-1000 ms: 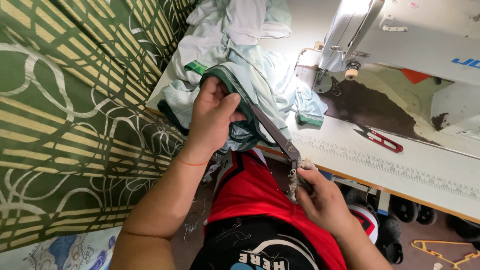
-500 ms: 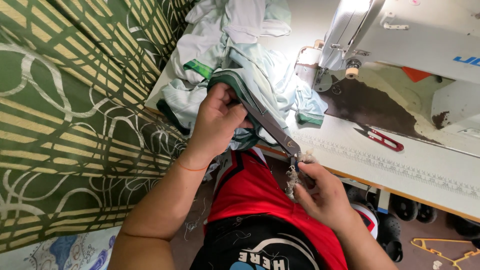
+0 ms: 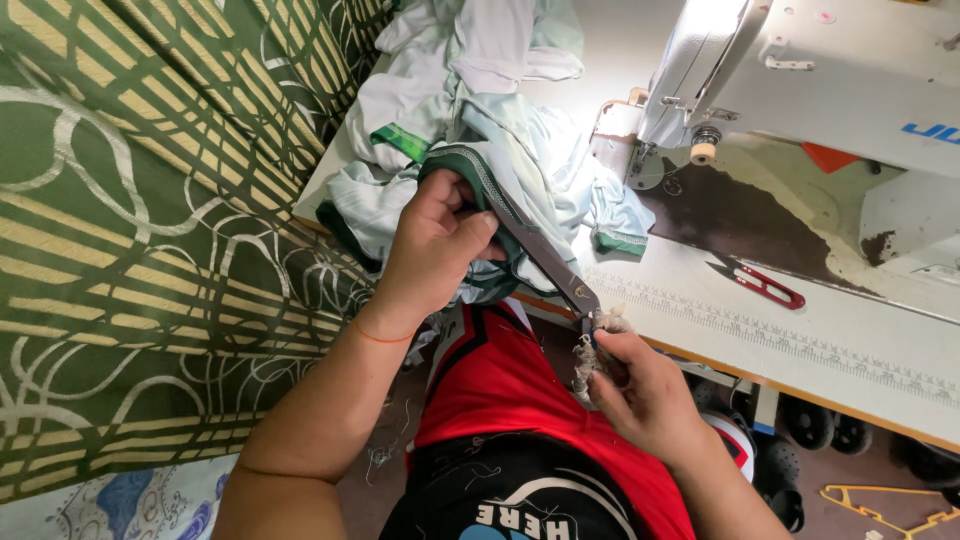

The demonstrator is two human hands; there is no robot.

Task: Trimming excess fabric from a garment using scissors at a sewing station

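Note:
My left hand [image 3: 435,240] grips a bunched piece of pale fabric with a dark green ribbed edge [image 3: 468,160], lifted just off the table's near-left corner. My right hand [image 3: 650,390] holds large scissors [image 3: 548,262] by handles wrapped in frayed whitish cloth. The blades slant up and left to the green edge beside my left thumb, and they look nearly closed. Both hands hover over my lap, which is covered by a red and black shirt [image 3: 500,385].
A pile of mint-coloured garments [image 3: 450,70] lies on the white table [image 3: 800,335] at the left. A white sewing machine [image 3: 800,70] stands at the back right, with red-handled thread snips [image 3: 760,283] in front of it. A green patterned curtain [image 3: 150,200] hangs on the left. A yellow hanger [image 3: 880,498] lies on the floor.
Hardly anything differs. Both hands stay in place with the fabric and scissors, and my left thumb has shifted slightly along the green edge.

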